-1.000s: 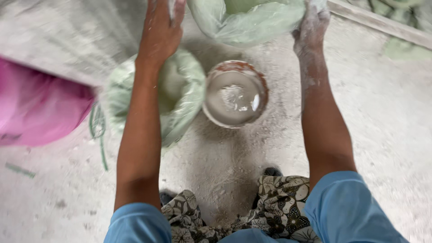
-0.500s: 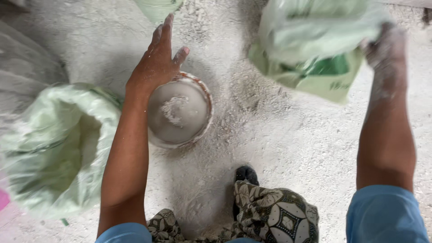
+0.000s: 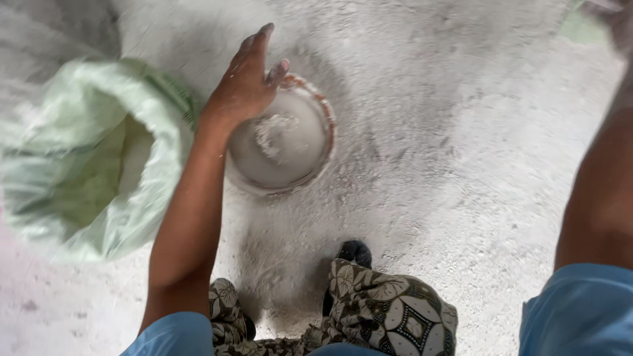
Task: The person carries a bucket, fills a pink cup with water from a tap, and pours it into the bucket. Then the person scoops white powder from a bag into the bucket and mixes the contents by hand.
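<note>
View from the head camera, looking straight down. A pale, dusty concrete floor [image 3: 461, 145] fills the field, strewn with grey-white powder. At the left edge stands a large light-green woven sack [image 3: 86, 158], its mouth open toward the camera and its rim rolled outward; motion blur softens its outline. Near the centre, just right of the sack, a round bucket [image 3: 290, 148] with a reddish-brown rim sits on the floor and holds grey powder with a small lump near the middle. The left hand [image 3: 247, 82] hovers over the bucket's left rim, fingers extended and spread, grasping nothing; whether it touches the rim cannot be told. The right forearm runs up the right edge, and the right hand [image 3: 623, 26] is blurred and cut off at the upper corner, so its state cannot be told; a scrap of green material [image 3: 583, 26] shows beside it. Below, patterned trousers [image 3: 389, 313] and a dark shoe [image 3: 355, 252] appear between blue sleeves [image 3: 580, 310].
</note>
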Demonstrator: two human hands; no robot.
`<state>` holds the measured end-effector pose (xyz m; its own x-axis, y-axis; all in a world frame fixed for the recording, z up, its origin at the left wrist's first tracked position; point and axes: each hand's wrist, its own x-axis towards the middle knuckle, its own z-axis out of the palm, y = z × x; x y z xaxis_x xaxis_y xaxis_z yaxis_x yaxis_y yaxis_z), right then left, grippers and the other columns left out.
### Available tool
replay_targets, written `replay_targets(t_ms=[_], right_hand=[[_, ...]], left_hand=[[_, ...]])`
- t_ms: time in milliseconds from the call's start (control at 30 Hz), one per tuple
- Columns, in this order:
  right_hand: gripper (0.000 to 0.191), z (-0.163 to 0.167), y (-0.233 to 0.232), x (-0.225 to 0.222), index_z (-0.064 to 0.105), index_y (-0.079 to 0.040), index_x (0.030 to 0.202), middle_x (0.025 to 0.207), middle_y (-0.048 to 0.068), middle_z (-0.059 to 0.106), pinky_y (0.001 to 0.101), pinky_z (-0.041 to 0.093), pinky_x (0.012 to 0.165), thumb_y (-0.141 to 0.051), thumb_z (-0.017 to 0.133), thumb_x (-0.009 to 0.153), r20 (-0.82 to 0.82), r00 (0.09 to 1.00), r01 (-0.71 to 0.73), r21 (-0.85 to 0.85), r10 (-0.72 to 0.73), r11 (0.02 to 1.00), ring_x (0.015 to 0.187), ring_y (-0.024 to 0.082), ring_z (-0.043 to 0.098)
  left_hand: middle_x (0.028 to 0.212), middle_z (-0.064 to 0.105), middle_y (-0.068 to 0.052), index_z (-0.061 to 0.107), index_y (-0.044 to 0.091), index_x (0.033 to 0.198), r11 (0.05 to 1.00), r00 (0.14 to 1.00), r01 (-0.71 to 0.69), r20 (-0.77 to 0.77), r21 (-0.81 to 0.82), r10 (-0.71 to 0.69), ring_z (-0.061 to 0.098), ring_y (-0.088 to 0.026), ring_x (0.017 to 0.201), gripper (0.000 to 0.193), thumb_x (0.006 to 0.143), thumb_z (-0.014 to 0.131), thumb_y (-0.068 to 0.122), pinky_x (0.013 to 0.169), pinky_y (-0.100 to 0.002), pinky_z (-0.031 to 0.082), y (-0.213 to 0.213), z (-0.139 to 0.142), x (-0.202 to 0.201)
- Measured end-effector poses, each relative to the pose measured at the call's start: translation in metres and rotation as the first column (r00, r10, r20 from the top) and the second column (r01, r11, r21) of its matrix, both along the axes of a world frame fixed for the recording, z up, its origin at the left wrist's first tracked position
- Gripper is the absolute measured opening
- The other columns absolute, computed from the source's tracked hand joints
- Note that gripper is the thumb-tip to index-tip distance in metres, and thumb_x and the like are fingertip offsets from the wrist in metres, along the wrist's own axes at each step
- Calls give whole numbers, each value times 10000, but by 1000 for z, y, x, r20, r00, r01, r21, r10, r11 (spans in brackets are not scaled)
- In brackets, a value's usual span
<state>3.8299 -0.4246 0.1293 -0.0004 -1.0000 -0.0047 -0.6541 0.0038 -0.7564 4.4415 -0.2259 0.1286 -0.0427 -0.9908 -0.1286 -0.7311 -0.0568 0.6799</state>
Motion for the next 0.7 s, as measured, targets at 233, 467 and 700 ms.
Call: replay_targets(t_ms=[233, 467, 700], right_hand=[[386, -92, 83, 253, 538, 5, 1388, 1313, 211, 608, 395, 647, 843, -193, 603, 1063, 442, 811, -536, 298, 384, 790, 1089, 290, 687], [272, -92, 161, 372, 602, -2, 1164, 975, 154, 636, 369, 585, 686, -258, 518, 1126, -105, 767, -622, 121, 633, 774, 802, 226, 657], [279, -76, 164, 399, 520, -61, 938, 746, 33, 576, 333, 487, 518, -296, 627, 1046, -145, 870, -452, 145, 470, 880, 623, 114, 546]], left_hand=[[1527, 367, -383, 413, -72, 1496, 905, 932, -312, 92, -287, 351, 318, -530, 1440, 553, 1060, 537, 244, 1179, -533, 295, 57, -63, 14], [1463, 502, -296, 435, -14, 1495, 777, 815, -580, -184, -244, 550, 495, -427, 1368, 493, 1084, 487, 254, 1149, -517, 396, 146, -44, 27], [1287, 584, -326, 402, -89, 1433, 823, 832, -553, -28, -131, 554, 646, -432, 1176, 532, 1082, 519, 293, 1037, -483, 496, 155, -12, 31]])
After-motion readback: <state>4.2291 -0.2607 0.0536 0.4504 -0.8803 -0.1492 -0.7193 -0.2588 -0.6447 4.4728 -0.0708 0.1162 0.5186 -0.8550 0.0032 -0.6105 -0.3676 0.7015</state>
